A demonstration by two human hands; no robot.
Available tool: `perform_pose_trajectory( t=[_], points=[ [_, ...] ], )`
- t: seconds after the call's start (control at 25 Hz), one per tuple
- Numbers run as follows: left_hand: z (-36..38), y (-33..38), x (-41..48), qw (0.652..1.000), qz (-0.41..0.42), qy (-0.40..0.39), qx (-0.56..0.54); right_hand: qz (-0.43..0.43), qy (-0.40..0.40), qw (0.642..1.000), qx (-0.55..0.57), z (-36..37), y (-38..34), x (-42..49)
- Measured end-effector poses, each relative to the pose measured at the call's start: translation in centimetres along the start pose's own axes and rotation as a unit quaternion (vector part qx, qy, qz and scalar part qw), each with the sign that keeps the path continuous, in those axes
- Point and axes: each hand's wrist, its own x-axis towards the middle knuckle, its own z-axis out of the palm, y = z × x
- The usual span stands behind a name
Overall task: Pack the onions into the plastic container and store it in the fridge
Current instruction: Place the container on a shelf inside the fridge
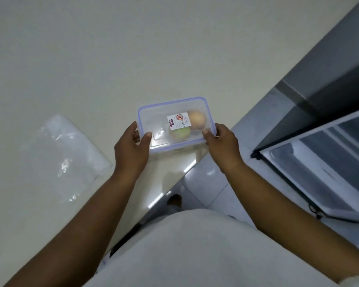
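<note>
A clear plastic container (153,114) with a blue-rimmed lid and a white label sits near the counter's corner. Through the lid I see a brown onion (197,121) at its right end and a pale green piece (179,134) beside it. My left hand (131,150) grips the container's left end, thumb on the lid. My right hand (222,146) grips the right end, thumb pressed on the lid's edge. The fridge (319,158) stands at the right with its door open.
A crumpled clear plastic bag (64,158) lies on the pale counter (91,59) to the left. The counter's edge runs diagonally below the container. Grey tiled floor (211,183) shows between counter and fridge, with a foot visible there.
</note>
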Motion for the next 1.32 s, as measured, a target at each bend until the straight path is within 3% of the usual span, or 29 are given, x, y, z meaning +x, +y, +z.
perform_pose_trajectory(
  t=[0.28,0.64,1.08,1.32],
  points=[
    [13.8,4.8,-5.7,0.982,0.054,-0.179,0.006,0.079,0.133,0.987,0.045,-13.3,10.2,-5.4],
    [36.6,12.4,-18.8,0.895,0.089,-0.437,0.019,0.187,0.291,0.937,0.058,-32.6,26.7,-9.6],
    [60.8,16.0,-20.7,0.839,0.11,-0.527,0.085,0.252,0.393,0.879,0.095,-44.0,42.0,-2.8],
    [71.8,15.6,-15.6,0.821,0.139,-0.549,0.073,0.253,0.39,0.882,0.072,-47.7,48.0,6.2]
  ],
)
